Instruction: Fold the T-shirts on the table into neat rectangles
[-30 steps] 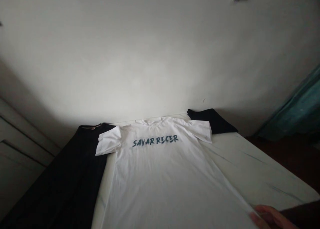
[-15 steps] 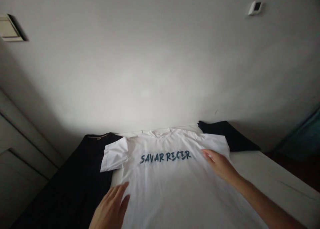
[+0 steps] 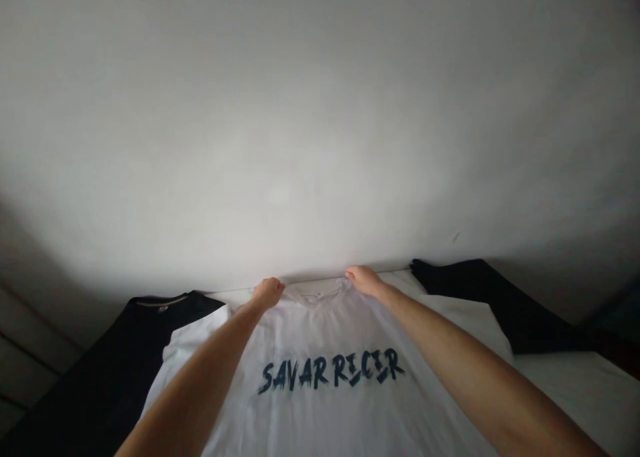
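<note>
A white T-shirt (image 3: 320, 330) with dark brush-style lettering across its chest lies spread out, its collar toward the wall. My left hand (image 3: 269, 292) is closed on the shirt's shoulder, just left of the collar. On the other side of the collar, my right hand (image 3: 364, 279) grips the right shoulder at the neckline. Both arms reach over the shirt and cover parts of its sides and of the left sleeve.
A black garment (image 3: 100, 370) lies at the left, partly beside the white sleeve. Dark folded cloth (image 3: 490, 304) is at the right back. The pale tabletop (image 3: 575, 377) meets a plain wall (image 3: 300, 144) behind.
Both hands have moved forward to the shirt's shoulders beside the collar and closed on the fabric. The view has shifted, and the lettering appears lower and larger.
</note>
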The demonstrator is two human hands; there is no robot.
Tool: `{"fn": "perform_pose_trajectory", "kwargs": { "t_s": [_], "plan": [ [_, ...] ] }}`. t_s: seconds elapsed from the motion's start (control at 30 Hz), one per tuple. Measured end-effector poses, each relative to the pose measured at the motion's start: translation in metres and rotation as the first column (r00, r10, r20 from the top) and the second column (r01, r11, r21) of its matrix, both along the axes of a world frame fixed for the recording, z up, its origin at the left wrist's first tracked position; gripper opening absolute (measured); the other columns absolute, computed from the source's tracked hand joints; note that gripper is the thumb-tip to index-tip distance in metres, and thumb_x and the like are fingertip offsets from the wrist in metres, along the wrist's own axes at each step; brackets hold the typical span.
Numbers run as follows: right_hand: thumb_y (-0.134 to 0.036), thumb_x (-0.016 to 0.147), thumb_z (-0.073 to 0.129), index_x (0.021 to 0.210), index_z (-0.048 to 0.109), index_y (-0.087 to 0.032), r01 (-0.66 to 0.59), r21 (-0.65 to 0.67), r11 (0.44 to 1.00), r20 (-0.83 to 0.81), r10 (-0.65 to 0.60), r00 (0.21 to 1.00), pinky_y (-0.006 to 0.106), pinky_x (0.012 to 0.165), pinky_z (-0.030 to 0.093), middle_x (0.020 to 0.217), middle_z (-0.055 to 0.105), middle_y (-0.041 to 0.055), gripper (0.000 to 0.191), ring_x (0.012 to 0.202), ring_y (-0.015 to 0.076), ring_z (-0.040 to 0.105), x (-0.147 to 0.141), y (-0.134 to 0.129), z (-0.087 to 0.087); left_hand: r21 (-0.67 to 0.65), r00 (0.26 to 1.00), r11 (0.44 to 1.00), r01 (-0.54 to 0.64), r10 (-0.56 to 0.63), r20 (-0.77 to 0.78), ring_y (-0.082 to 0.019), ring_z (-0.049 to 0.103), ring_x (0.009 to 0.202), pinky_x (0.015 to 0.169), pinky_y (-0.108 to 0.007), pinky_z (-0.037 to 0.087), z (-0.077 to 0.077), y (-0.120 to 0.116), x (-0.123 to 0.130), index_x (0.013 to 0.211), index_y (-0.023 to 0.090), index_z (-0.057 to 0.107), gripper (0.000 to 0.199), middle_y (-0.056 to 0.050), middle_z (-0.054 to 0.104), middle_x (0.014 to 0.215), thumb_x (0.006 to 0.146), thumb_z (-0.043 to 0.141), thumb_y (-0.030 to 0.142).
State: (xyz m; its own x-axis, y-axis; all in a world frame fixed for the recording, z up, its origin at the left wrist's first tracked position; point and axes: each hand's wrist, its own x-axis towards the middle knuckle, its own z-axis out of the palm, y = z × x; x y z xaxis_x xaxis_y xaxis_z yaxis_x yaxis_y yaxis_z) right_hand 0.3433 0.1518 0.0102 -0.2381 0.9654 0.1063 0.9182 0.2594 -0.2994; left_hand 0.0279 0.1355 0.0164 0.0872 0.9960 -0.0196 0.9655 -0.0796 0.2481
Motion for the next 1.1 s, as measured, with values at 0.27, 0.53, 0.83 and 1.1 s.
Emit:
{"fn": "perform_pose_trajectory", "kwargs": {
  "t_s": [0.27, 0.53, 0.83, 1.1],
  "plan": [
    [-0.023, 0.087, 0.063, 0.09, 0.076, -0.018, -0.114, -0.113, 0.987, -0.127, 0.1, 0.987, 0.025, 0.069, 0.044, 0.089, 0.078, 0.0055, 0.014, 0.079, 0.0189, 0.068, 0.007, 0.019, -0.016, -0.131, 0.957, 0.975, 0.178, -0.141, 0.252, -0.012, 0.052, 0.057, 0.055, -0.023, 0.037, -0.008, 0.026, -0.009, 0.073, 0.016, 0.065, 0.018, 0.005, 0.054, 0.056, 0.08, 0.057, 0.031],
    [-0.028, 0.09, 0.057, 0.091, 0.073, -0.018, -0.101, 0.091, 0.991, -0.343, 0.127, 0.931, 0.028, 0.072, 0.046, 0.088, 0.077, 0.0055, 0.019, 0.08, 0.0203, 0.068, 0.016, 0.009, -0.035, 0.061, 0.932, 0.988, 0.144, -0.157, 0.327, -0.011, 0.055, 0.067, 0.063, -0.022, 0.043, -0.014, 0.025, 0.001, 0.091, 0.017, 0.063, 0.016, 0.003, 0.062, 0.074, 0.076, 0.058, 0.012],
    [-0.022, 0.096, 0.049, 0.128, 0.065, -0.018, -0.137, 0.249, 0.959, -0.06, 0.157, 0.986, 0.038, 0.106, 0.044, 0.13, 0.068, 0.0123, 0.036, 0.12, 0.0251, 0.062, 0.001, -0.027, -0.033, 0.281, 0.969, 0.938, 0.203, -0.234, 0.083, -0.023, 0.057, 0.124, 0.108, -0.04, 0.041, -0.023, -0.041, 0.028, 0.125, 0.021, 0.063, 0.037, -0.01, 0.065, 0.131, 0.095, 0.042, 0.014],
    [-0.05, 0.099, 0.043, 0.153, 0.041, -0.017, -0.282, 0.048, 0.958, 0.077, 0.278, 0.957, 0.054, 0.122, 0.025, 0.161, 0.035, 0.0151, 0.063, 0.15, 0.0318, 0.029, -0.009, -0.075, -0.06, 0.081, 0.933, 0.937, 0.341, -0.327, -0.15, -0.035, 0.023, 0.152, 0.122, -0.061, 0.021, -0.044, -0.09, 0.036, 0.155, 0.023, 0.035, 0.058, -0.011, 0.03, 0.165, 0.102, 0.032, 0.047]
  ]
}}
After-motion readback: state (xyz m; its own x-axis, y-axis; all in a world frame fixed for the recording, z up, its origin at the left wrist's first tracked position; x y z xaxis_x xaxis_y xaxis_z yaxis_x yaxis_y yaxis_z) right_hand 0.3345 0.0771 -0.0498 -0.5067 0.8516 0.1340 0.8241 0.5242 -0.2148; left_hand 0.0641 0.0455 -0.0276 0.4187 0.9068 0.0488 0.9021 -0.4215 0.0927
